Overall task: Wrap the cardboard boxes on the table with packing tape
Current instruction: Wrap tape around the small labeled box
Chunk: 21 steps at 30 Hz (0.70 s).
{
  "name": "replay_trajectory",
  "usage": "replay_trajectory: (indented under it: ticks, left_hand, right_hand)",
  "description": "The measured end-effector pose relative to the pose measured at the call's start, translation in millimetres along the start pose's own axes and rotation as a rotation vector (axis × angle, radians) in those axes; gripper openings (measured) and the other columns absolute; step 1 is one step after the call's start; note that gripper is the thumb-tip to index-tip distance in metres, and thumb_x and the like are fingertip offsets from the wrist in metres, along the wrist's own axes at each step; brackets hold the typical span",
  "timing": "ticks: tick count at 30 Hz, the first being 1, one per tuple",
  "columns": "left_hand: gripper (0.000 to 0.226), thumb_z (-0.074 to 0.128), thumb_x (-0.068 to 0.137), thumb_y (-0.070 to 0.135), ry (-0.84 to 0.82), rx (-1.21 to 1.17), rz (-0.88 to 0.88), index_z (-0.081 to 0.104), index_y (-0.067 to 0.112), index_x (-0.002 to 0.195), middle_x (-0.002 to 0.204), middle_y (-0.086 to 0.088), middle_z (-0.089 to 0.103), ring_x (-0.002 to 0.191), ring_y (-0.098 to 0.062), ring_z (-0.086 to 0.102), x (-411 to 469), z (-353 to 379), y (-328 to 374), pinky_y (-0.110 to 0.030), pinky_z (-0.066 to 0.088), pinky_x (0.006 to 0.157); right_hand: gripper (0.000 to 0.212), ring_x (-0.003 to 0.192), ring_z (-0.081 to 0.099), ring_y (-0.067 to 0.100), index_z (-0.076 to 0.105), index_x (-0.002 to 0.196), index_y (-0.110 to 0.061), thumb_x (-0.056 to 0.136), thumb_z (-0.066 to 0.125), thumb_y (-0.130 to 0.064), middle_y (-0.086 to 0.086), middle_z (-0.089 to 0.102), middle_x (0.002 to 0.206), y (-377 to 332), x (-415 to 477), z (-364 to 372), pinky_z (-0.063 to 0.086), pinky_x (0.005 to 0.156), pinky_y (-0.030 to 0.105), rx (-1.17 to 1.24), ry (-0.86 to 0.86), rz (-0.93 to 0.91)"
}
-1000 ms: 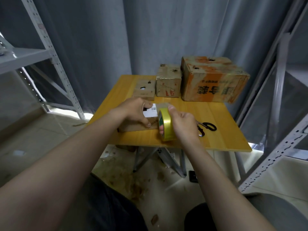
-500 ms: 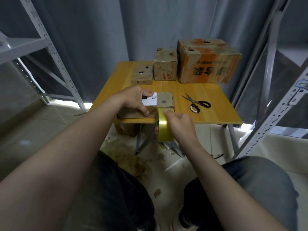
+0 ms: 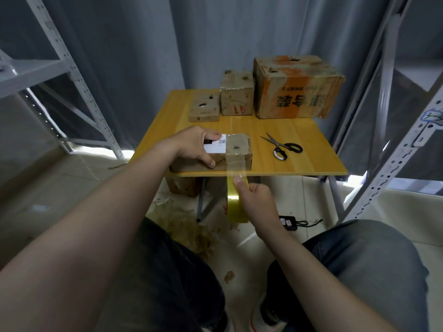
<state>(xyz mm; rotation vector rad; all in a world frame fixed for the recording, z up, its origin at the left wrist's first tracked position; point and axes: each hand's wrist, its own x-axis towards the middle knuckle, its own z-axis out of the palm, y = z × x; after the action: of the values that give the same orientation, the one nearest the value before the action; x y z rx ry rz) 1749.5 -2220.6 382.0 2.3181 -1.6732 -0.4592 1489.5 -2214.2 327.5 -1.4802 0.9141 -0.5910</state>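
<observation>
Your right hand (image 3: 254,202), grip clamped on the tape roll (image 3: 236,210), has dropped farther below the table (image 3: 299,165) edge; your left hand (image 3: 194,147) still clasps the box (image 3: 237,151).

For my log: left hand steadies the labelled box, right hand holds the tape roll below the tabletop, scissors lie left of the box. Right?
No. The head view shows the scissors right of the labelled box, not left. Left hand, right hand and tape roll are as stated.
</observation>
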Motion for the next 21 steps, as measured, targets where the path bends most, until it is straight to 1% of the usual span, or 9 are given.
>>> replay_trajectory:
  ticks: [4, 8, 10, 11, 13, 15, 17, 19, 21]
  left_hand:
    - [0.107, 0.094, 0.068, 0.043, 0.002, 0.027, 0.002, 0.040, 0.029, 0.159, 0.165, 0.018, 0.034, 0.151, -0.018, 0.033, -2, 2, 3, -0.041, 0.030, 0.123]
    - [0.112, 0.084, 0.077, 0.054, 0.076, 0.347, -0.035, 0.015, 0.037, 0.165, 0.172, 0.004, 0.020, 0.158, -0.025, 0.016, -16, 8, 21, -0.065, 0.014, 0.125]
    - [0.125, 0.087, 0.077, 0.040, 0.139, 0.295, -0.045, -0.003, 0.040, 0.164, 0.173, -0.003, 0.013, 0.160, -0.029, 0.006, -32, 14, 32, -0.064, 0.009, 0.126]
    - [0.126, 0.087, 0.077, 0.033, 0.200, 0.264, -0.049, -0.004, 0.041, 0.163, 0.171, -0.005, 0.013, 0.159, -0.031, 0.007, -44, 19, 39, -0.063, 0.012, 0.126]
    - [0.096, 0.078, 0.078, 0.021, 0.465, 0.244, -0.035, 0.025, 0.032, 0.158, 0.154, -0.010, 0.034, 0.145, -0.033, 0.030, -68, 36, 50, -0.057, 0.036, 0.117]
    - [0.047, 0.068, 0.084, 0.019, 0.690, 0.055, -0.105, 0.051, 0.023, 0.128, 0.124, -0.005, 0.055, 0.115, -0.026, 0.052, -89, 62, 57, -0.045, 0.051, 0.091]
    - [0.023, 0.065, 0.097, 0.036, 0.507, -0.413, -0.315, 0.052, 0.025, 0.113, 0.109, 0.000, 0.063, 0.097, -0.020, 0.062, -101, 79, 67, -0.039, 0.053, 0.077]
    - [0.036, 0.058, 0.100, 0.056, 0.187, -0.786, -0.461, 0.055, 0.027, 0.121, 0.115, -0.001, 0.065, 0.099, -0.020, 0.067, -103, 91, 73, -0.042, 0.058, 0.084]
    - [0.041, 0.058, 0.100, 0.056, 0.103, -0.962, -0.478, 0.059, 0.029, 0.130, 0.128, -0.003, 0.062, 0.112, -0.025, 0.065, -100, 97, 77, -0.048, 0.058, 0.094]
  right_hand:
    - [0.067, 0.101, 0.066, 0.055, 0.064, 0.110, 0.014, 0.098, 0.060, -0.051, 0.038, 0.067, 0.107, 2, 4, 3, 0.053, 0.092, 0.069, 0.022, -0.008, 0.056]
    - [0.064, 0.107, 0.066, 0.051, 0.064, 0.116, 0.013, 0.100, 0.060, -0.049, 0.035, 0.068, 0.110, 0, 6, 3, 0.050, 0.101, 0.064, 0.055, -0.031, 0.080]
    - [0.064, 0.107, 0.067, 0.050, 0.063, 0.117, 0.014, 0.100, 0.060, -0.047, 0.035, 0.069, 0.110, 1, 8, 3, 0.050, 0.100, 0.064, 0.061, -0.043, 0.079]
    - [0.064, 0.107, 0.066, 0.051, 0.062, 0.118, 0.015, 0.100, 0.061, -0.046, 0.036, 0.068, 0.110, 1, 8, 3, 0.050, 0.100, 0.064, 0.065, -0.049, 0.082]
    - [0.065, 0.109, 0.063, 0.054, 0.060, 0.120, 0.018, 0.101, 0.061, -0.045, 0.040, 0.064, 0.114, 1, 9, 2, 0.049, 0.100, 0.067, 0.079, -0.067, 0.090]
    - [0.065, 0.111, 0.060, 0.056, 0.058, 0.121, 0.018, 0.101, 0.060, -0.044, 0.041, 0.061, 0.118, 4, 12, 3, 0.047, 0.100, 0.069, 0.083, -0.065, 0.108]
    - [0.055, 0.108, 0.062, 0.050, 0.065, 0.115, 0.009, 0.101, 0.059, -0.044, 0.033, 0.066, 0.114, 4, 15, 5, 0.048, 0.102, 0.066, 0.077, -0.041, 0.133]
    - [0.042, 0.108, 0.063, 0.037, 0.067, 0.113, -0.005, 0.100, 0.060, -0.045, 0.018, 0.067, 0.115, 2, 20, 7, 0.050, 0.103, 0.061, 0.084, -0.042, 0.185]
    - [0.044, 0.109, 0.063, 0.033, 0.065, 0.117, -0.008, 0.098, 0.062, -0.048, 0.013, 0.065, 0.119, 0, 25, 4, 0.053, 0.101, 0.054, 0.095, -0.072, 0.261]
